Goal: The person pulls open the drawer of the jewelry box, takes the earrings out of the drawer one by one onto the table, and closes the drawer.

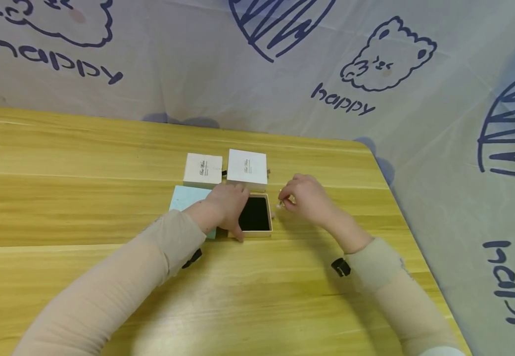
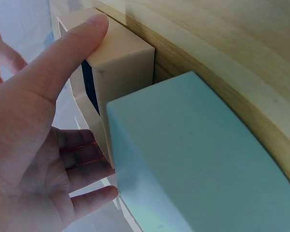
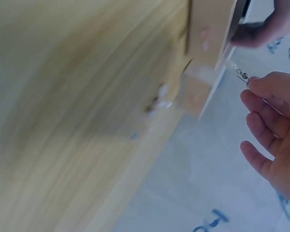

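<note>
An open cream gift box (image 1: 270,233) with a black pad (image 1: 256,215) inside sits mid-table. My left hand (image 1: 228,205) holds it across, thumb on the near wall, fingers at the far side; in the left wrist view the thumb presses the cream wall (image 2: 123,41). To the right of the box, my right hand (image 1: 306,198) is raised a little over the table. Its thumb and forefinger pinch a small earring (image 3: 242,75) with a thin wire and a dangling bead; the other fingers are loosely bent. Part of the earring is hidden by the fingertips.
A light blue box (image 1: 186,198) stands left of the cream box, partly under my left wrist. Behind are two white lettered boxes, a smaller one (image 1: 203,168) and a larger one (image 1: 247,165). Small blurred bits (image 3: 157,101) show on the table in the right wrist view. A printed cloth (image 1: 186,59) hangs behind.
</note>
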`<state>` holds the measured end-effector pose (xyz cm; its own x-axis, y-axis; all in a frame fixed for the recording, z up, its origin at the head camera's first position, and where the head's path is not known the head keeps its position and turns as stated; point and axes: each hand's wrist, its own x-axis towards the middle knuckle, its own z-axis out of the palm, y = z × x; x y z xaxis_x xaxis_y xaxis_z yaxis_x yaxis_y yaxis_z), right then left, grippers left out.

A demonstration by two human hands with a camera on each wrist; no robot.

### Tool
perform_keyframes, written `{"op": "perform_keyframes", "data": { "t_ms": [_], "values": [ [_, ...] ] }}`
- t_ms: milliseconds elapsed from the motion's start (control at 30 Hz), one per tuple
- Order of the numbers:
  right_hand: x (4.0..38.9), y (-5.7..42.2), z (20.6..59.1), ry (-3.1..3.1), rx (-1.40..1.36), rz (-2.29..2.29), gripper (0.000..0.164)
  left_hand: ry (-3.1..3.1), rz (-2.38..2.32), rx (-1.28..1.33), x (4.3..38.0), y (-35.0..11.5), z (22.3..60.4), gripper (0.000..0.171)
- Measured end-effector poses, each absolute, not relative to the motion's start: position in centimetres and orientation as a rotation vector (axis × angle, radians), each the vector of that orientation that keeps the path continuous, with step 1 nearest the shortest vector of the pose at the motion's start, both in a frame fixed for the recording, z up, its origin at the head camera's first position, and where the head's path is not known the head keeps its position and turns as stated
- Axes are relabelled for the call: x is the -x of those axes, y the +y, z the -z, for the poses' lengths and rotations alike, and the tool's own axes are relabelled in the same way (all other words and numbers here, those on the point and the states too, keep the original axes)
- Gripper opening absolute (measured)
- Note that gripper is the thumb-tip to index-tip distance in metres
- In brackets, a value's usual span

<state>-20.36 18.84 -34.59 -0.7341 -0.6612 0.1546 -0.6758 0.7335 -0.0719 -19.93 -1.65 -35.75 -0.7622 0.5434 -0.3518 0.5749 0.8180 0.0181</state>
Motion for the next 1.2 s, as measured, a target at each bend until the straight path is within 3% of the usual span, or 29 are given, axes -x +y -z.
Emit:
{"op": "perform_keyframes", "data": {
  "t_ms": [333, 1200],
  "values": [
    [20.8, 21.5, 36.2, -2.951, -0.979, -0.122, 0.008, 2.664, 0.136, -0.847, 20.0, -1.7, 35.7, 0.097],
    [21.0, 22.1, 38.2, -2.98, -0.974, -0.074, 0.011, 2.66, 0.123, -0.849, 19.8, -1.8, 35.6, 0.099]
  ]
}}
